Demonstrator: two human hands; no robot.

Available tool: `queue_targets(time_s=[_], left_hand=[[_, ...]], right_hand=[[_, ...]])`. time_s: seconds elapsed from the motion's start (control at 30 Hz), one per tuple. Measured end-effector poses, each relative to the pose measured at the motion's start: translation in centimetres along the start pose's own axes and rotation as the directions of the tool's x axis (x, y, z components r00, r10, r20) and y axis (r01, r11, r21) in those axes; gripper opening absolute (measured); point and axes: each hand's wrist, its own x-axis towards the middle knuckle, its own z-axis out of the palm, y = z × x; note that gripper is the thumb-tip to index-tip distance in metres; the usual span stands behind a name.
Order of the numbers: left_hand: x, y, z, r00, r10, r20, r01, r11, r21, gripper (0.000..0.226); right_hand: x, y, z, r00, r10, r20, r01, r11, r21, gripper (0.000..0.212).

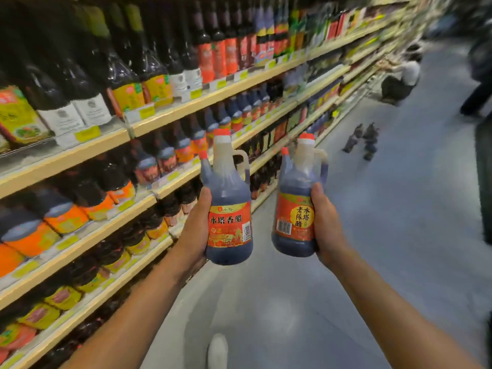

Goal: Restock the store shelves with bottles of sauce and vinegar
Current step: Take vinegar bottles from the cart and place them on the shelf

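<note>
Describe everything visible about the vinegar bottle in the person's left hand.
The left-hand vinegar bottle is a translucent plastic jug with a red cap, a pale neck and a moulded loop handle at its shoulder. Dark liquid fills the body up to the shoulder. A red label with Chinese characters and a barcode at its right edge faces the camera. It is upright, held over the aisle floor beside the shelves; the left hand grips its left side and base.

- Jug in my left hand (195, 225): dark brown-black liquid, translucent whitish neck, red cap; call it the left vinegar jug (229, 209). Red-orange label, gold band on top, dark characters.
- Right vinegar jug (295, 209): same dark liquid, red cap. Red label with a yellow circle, black characters, white barcode patch.
- Shelves (80, 153): cream-yellow edges, yellow price tags.
- Shelf bottles (61, 209): dark, with orange, yellow, white labels.
- Floor (386, 222): grey-blue.
</note>
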Motion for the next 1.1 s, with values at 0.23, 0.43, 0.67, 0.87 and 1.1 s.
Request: queue_targets(time_s=[0.23,0.43,0.67,0.87,1.1], left_hand=[[11.4,-0.3,6.0,0.973,-0.010,0.230,-0.008,0.997,0.079,0.114],[21.3,-0.3,10.8,0.897,-0.115,0.426,0.062,0.989,0.136,0.107],[29.6,-1.2,19.2,0.816,-0.169,0.552,0.079,0.980,0.183,0.108],[37.3,-2.0,28.1,0.750,-0.176,0.638,0.077,0.981,0.180,0.095],[45.6,-1.9,38.1,0.765,-0.163,0.623,0.064,0.982,0.179,0.076]], right_hand=[[6.9,-0.3,-5.4,0.971,-0.027,-0.239,0.031,0.999,0.014,0.079],[12.7,-0.4,-9.2,0.896,-0.063,-0.440,0.073,0.997,0.006,0.060],[19.2,-2.1,-14.7,0.816,-0.105,-0.568,0.076,0.994,-0.074,0.060],[26.6,-3.8,-21.3,0.770,-0.119,-0.627,0.088,0.993,-0.080,0.058],[37.2,-6.5,-30.1,0.762,-0.104,-0.640,0.070,0.994,-0.079,0.051]])
